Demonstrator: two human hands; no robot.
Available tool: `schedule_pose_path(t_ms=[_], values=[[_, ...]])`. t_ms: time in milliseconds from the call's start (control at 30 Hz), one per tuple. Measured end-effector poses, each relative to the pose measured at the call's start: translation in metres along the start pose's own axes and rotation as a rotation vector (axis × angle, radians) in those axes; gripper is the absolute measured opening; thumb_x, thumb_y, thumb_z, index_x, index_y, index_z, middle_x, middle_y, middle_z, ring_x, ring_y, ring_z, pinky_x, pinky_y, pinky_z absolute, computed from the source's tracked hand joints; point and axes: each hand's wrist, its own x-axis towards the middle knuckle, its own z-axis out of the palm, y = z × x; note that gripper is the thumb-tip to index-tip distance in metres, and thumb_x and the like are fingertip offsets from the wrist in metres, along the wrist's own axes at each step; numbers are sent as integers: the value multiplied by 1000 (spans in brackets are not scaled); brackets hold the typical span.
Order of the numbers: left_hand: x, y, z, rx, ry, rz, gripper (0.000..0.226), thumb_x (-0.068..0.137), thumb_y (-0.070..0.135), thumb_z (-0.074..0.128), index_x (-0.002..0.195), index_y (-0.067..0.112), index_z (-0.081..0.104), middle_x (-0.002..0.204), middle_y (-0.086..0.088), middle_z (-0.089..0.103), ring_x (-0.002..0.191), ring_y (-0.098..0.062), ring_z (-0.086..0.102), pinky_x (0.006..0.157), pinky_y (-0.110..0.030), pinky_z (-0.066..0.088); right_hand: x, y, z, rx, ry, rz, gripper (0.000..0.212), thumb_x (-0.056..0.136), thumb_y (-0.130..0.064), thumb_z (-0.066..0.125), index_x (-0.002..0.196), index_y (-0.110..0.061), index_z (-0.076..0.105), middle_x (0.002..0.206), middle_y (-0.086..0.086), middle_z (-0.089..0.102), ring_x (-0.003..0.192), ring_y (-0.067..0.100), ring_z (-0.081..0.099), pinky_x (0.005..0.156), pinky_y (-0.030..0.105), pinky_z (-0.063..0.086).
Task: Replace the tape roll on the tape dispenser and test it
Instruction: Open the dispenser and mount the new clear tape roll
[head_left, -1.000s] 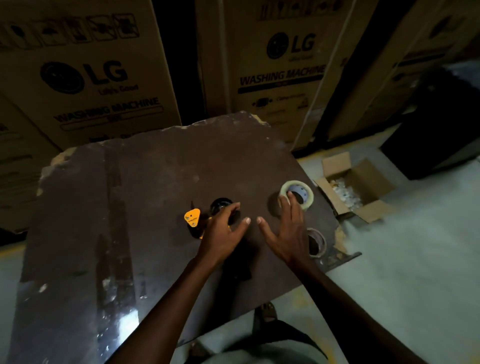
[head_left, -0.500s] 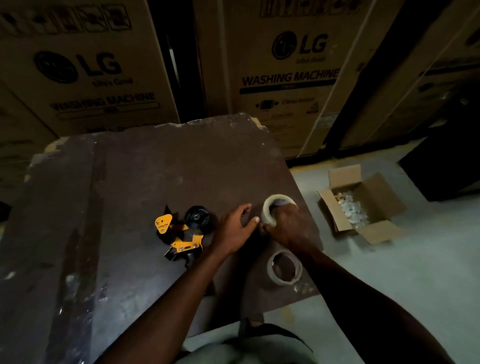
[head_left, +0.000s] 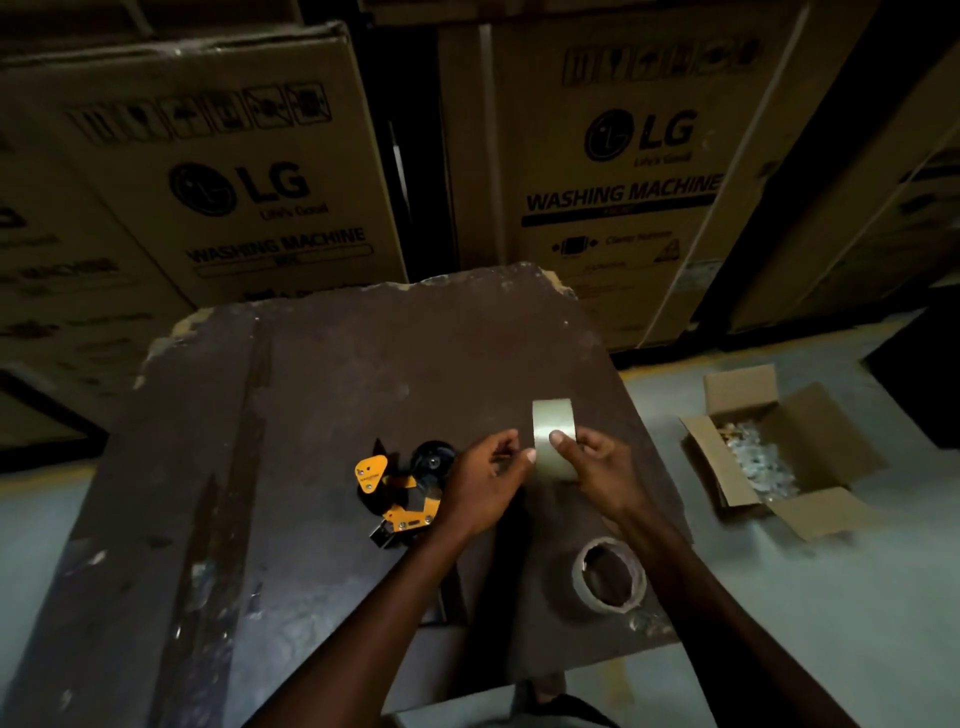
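Note:
A full roll of clear tape (head_left: 551, 431) is held upright above the dark table (head_left: 322, 374), its outer face toward me. My right hand (head_left: 602, 467) grips it from the right, thumb on the face. My left hand (head_left: 483, 478) has its fingertips at the roll's left edge. The orange and black tape dispenser (head_left: 402, 488) lies on its side on the table just left of my left hand, its black hub bare. An empty cardboard tape core (head_left: 609, 574) lies flat near the table's right front edge, under my right forearm.
An open cardboard box (head_left: 779, 452) with small pale pieces inside sits on the floor to the right. Large washing-machine cartons (head_left: 249, 171) stand close behind the table. The table's corners are chipped.
My right hand picked the full roll up off the table and turned it upright. My left hand left the dispenser and came to the roll's edge.

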Motion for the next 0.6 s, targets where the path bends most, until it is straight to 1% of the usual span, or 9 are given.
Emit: schedule_pose_path(t_ms=[33,67,133,200,233,367,433,500,600], values=[[-2,7,-5,-30,1,11,38,90,28,69,125,14,63,109,2,71,97,-9,68,84,-18,55,-7,-5,7,46,-21,-5,18,90,-18,72,103,-7,76,98,18,78,84,23,72,76,37,59],[-3,14,-11,-59,6,27,33,90,26,68,121,14,66,104,0,73,93,-11,70,81,-21,57,-13,-10,15,75,-36,-22,15,90,-17,71,102,-9,77,95,14,79,82,19,73,70,31,59],[-6,24,-22,-104,47,46,23,91,24,67,112,14,71,92,2,75,78,-3,70,69,-19,56,-23,-18,28,122,-70,-49,14,90,-16,71,102,-12,77,92,7,80,80,14,74,64,21,55],[-10,32,-36,-182,83,30,19,91,25,67,103,11,74,76,8,71,58,5,60,55,-15,47,-31,-23,40,160,-123,-65,19,89,-16,70,107,-14,75,98,8,80,86,16,75,68,21,56],[-12,35,-43,-218,96,10,20,91,27,68,99,11,74,70,9,69,54,3,57,53,-16,44,-34,-26,47,167,-148,-79,20,89,-14,70,108,-15,75,100,8,80,89,17,76,70,23,57],[-20,46,-70,-347,91,-17,27,89,33,69,88,7,73,75,-10,67,68,-20,56,64,-37,45,-44,-33,69,145,-161,-162,19,88,-5,71,103,-17,76,103,10,79,93,23,75,76,25,60],[-25,51,-82,-366,72,11,24,89,33,69,91,9,74,80,-12,70,72,-22,59,64,-37,49,-46,-36,77,146,-100,-186,15,86,-12,74,101,-14,76,106,17,75,94,28,72,74,29,58],[-32,55,-92,-391,80,34,19,90,29,68,95,11,75,88,-12,75,77,-21,66,69,-38,54,-46,-40,84,181,-79,-161,37,80,-25,80,112,-13,67,116,18,70,100,31,69,79,40,57],[-42,64,-104,-390,85,66,17,93,20,65,105,10,73,99,-14,77,88,-27,72,80,-47,57,-44,-48,93,338,-217,-12,77,72,-40,83,138,-26,45,129,8,64,106,26,69,90,50,57]])
